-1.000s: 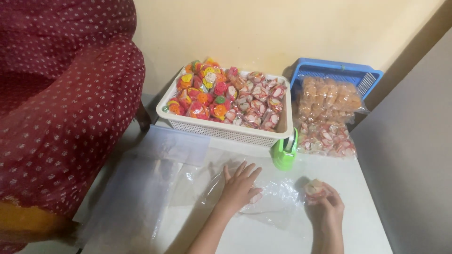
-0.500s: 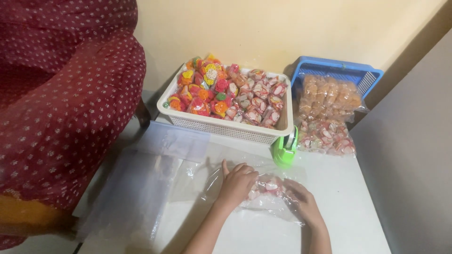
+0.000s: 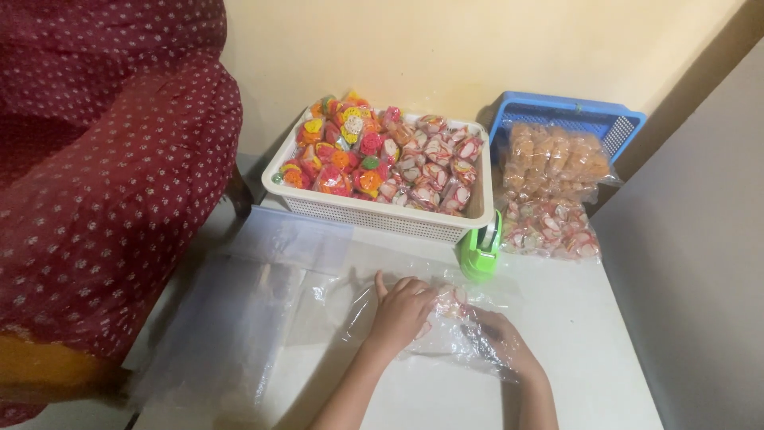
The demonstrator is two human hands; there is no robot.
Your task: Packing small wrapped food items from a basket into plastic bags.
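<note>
Dim warm light, soft blur

- White basket, orange, red and pink-white sweets inside
- Right of basket: blue tray
- Green tape dispenser
- Maroon white-dotted cloth

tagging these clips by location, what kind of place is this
Probably a home or small workshop where snacks get packed by hand. A white basket full of small wrapped sweets, a green tape dispenser, and the left hand and right hand working in a clear plastic bag suggest it.
</note>
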